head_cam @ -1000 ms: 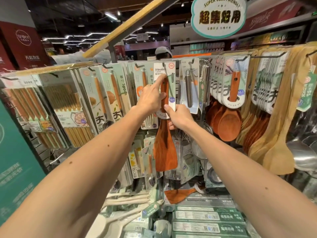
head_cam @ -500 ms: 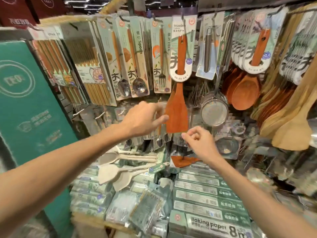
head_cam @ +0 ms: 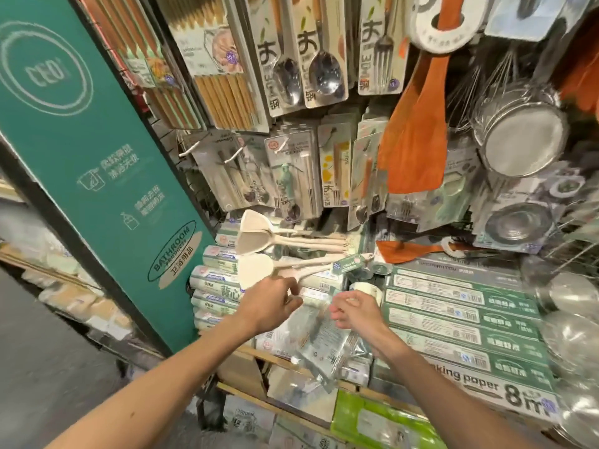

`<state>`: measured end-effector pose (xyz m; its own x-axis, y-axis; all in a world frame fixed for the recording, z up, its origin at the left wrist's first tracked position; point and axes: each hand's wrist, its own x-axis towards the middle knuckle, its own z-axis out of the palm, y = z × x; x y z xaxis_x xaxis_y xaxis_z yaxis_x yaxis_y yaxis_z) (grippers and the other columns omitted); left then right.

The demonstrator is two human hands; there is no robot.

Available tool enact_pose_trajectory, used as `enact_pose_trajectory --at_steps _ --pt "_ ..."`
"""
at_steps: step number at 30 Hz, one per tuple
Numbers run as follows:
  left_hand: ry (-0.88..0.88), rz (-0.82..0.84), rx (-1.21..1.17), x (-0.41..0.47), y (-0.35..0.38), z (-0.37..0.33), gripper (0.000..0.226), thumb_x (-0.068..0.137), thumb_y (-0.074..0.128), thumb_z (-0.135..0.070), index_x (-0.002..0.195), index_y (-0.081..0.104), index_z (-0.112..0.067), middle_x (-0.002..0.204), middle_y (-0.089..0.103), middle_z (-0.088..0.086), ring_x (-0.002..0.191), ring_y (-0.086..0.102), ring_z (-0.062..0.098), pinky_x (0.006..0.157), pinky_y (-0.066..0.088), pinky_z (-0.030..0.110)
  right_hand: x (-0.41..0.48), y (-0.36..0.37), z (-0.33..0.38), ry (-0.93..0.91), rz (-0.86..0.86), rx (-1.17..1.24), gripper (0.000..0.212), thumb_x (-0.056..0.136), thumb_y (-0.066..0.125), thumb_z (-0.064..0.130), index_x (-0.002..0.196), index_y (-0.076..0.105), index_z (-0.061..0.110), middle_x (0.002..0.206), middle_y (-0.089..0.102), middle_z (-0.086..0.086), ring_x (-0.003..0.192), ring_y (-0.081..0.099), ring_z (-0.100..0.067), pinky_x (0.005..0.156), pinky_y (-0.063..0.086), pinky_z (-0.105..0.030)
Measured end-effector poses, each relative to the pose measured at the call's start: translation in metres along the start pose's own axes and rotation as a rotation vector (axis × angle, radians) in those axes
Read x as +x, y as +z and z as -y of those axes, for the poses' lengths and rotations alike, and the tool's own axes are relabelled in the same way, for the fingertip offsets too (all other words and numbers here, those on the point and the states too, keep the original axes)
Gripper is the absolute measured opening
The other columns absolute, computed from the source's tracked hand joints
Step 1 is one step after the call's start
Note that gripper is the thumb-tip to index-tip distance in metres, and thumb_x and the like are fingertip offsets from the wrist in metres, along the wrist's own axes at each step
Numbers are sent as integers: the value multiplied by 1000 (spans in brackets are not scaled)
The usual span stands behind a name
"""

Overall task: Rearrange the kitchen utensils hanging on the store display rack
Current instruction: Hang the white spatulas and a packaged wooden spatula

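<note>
Left hand: we see the left hand [head_cam: 269,306] low in front of the shelf, its fingers loosely curled and its fingertips right at the handle end of the nearest cream spatula. We cannot tell whether they pinch it or only come close.
Right hand: the right hand [head_cam: 355,314] sits just right of the left one, apart from it. Its fingers are loosely curled and we make out nothing in them.
Packets: clear plastic packets [head_cam: 324,348] lie directly beneath both hands, tilted over the shelf edge.
Cream spatulas: several cream spatulas [head_cam: 256,244] lie just beyond the left hand on stacked boxes, with their blades to its left and their handles running right.
Boxes: green baking paper boxes [head_cam: 460,322] lie flat in rows to the right of the right hand.
Fallen turner: beyond the right hand, an orange-brown fallen turner [head_cam: 398,251] lies flat at the far edge of those boxes.
Hanging turner: well above the right hand, a hanging turner [head_cam: 413,134] of the same wood hangs blade down from a white card collar.
Strainer: a metal strainer [head_cam: 522,137] hangs just right of that blade.
Top row: carded spoons [head_cam: 324,69] hang high above the left hand, with chopstick packs [head_cam: 227,92] further left.
Sign: a green sign panel [head_cam: 107,150] stands far to the left hand's left.
</note>
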<state>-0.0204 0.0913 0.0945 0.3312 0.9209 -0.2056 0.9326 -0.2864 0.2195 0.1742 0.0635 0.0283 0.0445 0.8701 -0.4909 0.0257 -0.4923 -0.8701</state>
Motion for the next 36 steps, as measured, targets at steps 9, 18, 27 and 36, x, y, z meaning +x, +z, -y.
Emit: enact_pose_trajectory --at_steps 9,18,27,36 --pt "66 -41 26 121 11 79 30 98 56 -26 126 57 -14 125 54 9 112 57 30 88 48 41 95 92 20 236 -111 140 29 91 67 42 95 69 13 102 72 -15 95 71 -33 93 56 -47" --pt "356 -37 583 201 29 113 35 98 54 -15 133 55 -16 130 58 9 124 49 28 103 36 42 160 130 21 381 -262 324 57 96 58 46 139 49 11 117 63 -12 78 58 -15 45 46 -20" --pt "464 -86 741 217 46 116 39 94 60 -7 132 54 -9 123 64 12 117 58 28 99 44 40 232 148 -25 417 -416 402 96 62 71 53 138 37 5 117 63 -14 95 65 -27 76 58 -36" --pt "527 30 718 209 36 116 28 98 54 -2 125 59 -4 119 65 16 113 61 30 97 53 41 173 139 7 405 -465 411 17 97 58 20 97 59 3 67 62 -7 54 58 -20 39 42 -20"
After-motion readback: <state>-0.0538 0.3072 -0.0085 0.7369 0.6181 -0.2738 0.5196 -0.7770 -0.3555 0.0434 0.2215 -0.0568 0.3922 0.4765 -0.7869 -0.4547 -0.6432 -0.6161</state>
